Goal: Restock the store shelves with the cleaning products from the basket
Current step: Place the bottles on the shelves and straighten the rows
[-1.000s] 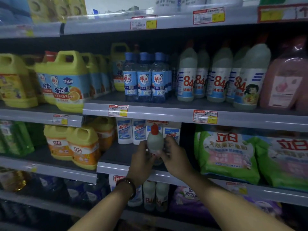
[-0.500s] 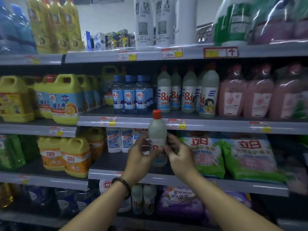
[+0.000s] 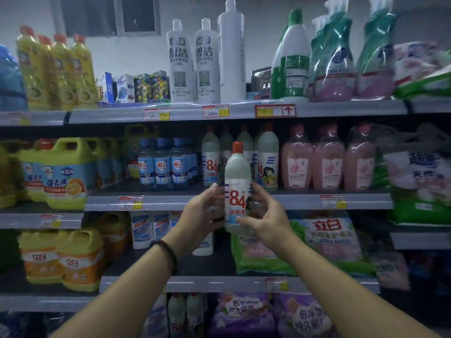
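Both hands are on the bottle here. The left hand curls round its left side, and the right hand pinches it low on the right between thumb and fingers. It's a slim, round bottle of cloudy plastic with a red cap and a big red 84 on a white label. It's held upright in the air, just in front of the middle shelf edge and the matching bottles on it (I count four, the back ones are dim). Left of those stand three clear blue-capped bottles; on the right are three glossy pink bottles with rounded shoulders. Up top are three tall matte white bottles. There's a dark beaded bracelet on the left wrist.
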`<state>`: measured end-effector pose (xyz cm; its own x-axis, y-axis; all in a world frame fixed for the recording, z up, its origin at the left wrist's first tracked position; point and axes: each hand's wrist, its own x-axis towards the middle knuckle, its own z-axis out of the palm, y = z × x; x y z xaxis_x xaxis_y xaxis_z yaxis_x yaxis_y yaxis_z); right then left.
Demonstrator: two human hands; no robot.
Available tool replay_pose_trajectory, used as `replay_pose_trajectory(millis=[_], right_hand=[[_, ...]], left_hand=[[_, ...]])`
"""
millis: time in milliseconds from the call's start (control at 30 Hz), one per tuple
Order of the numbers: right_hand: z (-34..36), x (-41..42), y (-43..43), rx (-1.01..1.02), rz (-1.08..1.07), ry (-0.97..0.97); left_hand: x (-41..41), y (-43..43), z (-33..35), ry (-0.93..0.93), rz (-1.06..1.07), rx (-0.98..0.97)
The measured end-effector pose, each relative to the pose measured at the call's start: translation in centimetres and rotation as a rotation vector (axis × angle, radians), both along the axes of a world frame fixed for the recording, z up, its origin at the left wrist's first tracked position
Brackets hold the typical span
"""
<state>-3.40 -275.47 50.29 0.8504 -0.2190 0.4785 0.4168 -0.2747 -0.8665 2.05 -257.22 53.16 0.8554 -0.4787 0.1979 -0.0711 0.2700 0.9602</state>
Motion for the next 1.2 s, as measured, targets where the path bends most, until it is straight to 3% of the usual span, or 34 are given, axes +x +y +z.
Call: replay_pose_trajectory(millis=[233, 567, 667, 867, 1033, 1200], right_hand=[[1.2, 0.2, -0.2, 0.013, -0.022, 0.005], [3.2, 2.5, 0.5, -0.001, -0.115, -0.007], [4.0, 3.3, 0.7, -0.057, -0.159, -0.045], [5.2, 5.4, 1.6, -0.129, -0.272, -0.206], [6.0, 7.0, 0.7, -0.189, -0.390, -0.260], [5.7, 7.6, -1.1, -0.347, -0.419, -0.153]], left_hand=[[1.2, -1.2, 0.1, -0.138, 0.064, 0.071], [2.6, -1.7, 2.4, -0.143, 0.175, 0.094], [3.0, -2.5, 3.2, -0.233, 0.196, 0.154], [4.7, -5.4, 3.9, -0.466, 0.493, 0.143], [7.1, -6.7, 4.7, -0.546, 0.479, 0.104], [9.8, -7.8, 4.2, -0.510, 0.413, 0.180]])
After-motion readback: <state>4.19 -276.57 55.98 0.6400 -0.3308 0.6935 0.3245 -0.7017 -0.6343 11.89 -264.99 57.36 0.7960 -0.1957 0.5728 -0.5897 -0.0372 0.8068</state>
